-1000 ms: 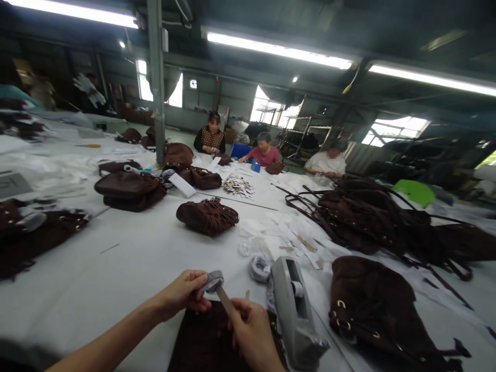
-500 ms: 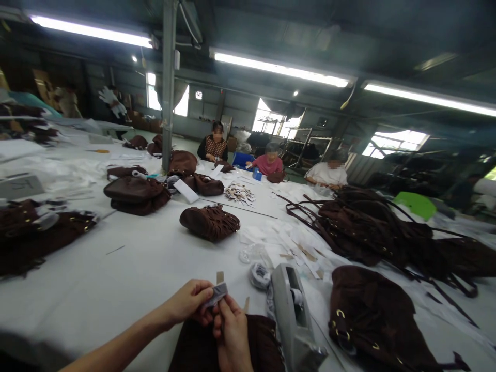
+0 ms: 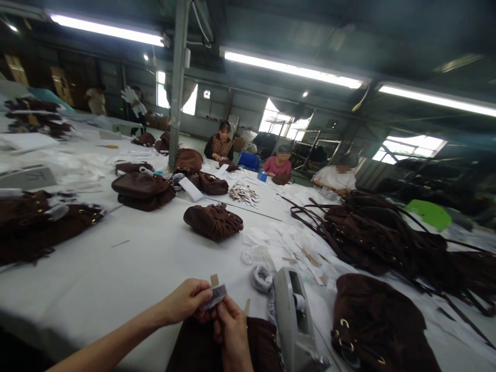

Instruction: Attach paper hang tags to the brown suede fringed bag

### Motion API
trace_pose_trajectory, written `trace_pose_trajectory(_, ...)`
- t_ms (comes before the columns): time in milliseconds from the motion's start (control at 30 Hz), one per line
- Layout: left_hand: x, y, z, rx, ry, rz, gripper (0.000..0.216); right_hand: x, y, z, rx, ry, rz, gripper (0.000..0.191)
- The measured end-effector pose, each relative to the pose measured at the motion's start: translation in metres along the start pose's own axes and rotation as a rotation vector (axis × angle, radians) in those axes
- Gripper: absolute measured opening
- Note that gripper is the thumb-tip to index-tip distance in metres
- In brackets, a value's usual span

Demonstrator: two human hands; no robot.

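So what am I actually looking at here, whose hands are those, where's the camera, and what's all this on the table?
The camera sits on a person's head, looking forward and down, so the two bare hands at the bottom are their own. The left hand and right hand together pinch a small grey piece with a tan strip between the fingers, above a dark brown bag. Beside them stands a grey tape dispenser. The big white table also carries more brown fringed bags, paper scraps and straps. Other people sit working at the far end.
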State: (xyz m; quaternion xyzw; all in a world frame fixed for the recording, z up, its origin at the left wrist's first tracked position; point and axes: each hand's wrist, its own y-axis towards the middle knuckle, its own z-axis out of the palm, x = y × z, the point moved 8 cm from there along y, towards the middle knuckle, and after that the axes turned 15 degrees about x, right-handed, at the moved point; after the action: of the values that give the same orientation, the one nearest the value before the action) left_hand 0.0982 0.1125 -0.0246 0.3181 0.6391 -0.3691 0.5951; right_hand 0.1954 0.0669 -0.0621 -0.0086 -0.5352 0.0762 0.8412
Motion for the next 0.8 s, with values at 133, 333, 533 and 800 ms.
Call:
trace_pose_trajectory(133,0.004,0.001,-0.003,-0.02,0.062,-0.019,0.038,-0.003,0.0,-0.001,-0.006,0.013,-0.025,0.042)
trace_pose_trajectory(333,0.003,0.004,-0.003,-0.068,0.1,-0.003,0.033,-0.016,0.002,-0.003,-0.093,0.213,-0.013,0.042)
trace_pose_trajectory(533,0.009,0.005,0.004,0.051,-0.186,-0.028,0.041,-0.011,0.01,0.002,0.045,0.216,-0.009,0.035)
trace_pose_trajectory(800,0.024,0.005,0.005,0.04,-0.493,-0.047,0.071,-0.008,0.01,0.006,0.125,0.213,-0.029,0.031)
